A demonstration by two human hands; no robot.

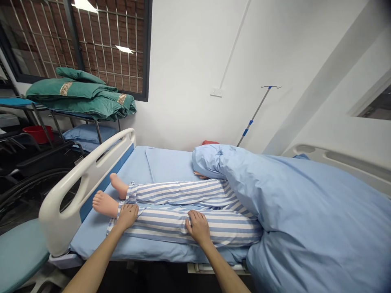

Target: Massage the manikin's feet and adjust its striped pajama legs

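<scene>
Your left hand (127,216) and right hand (198,228) lie open on the dummy's striped leg (161,224), which runs crosswise, the left nearer the foot (104,204).

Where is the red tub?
In the head view, the red tub sits at the far left, behind the wheelchair and below the folded green blankets.

Body entry: two bare forearms (91,268) are showing — the left hand (127,216) is bearing small dark marks (128,207) across its back.
</scene>
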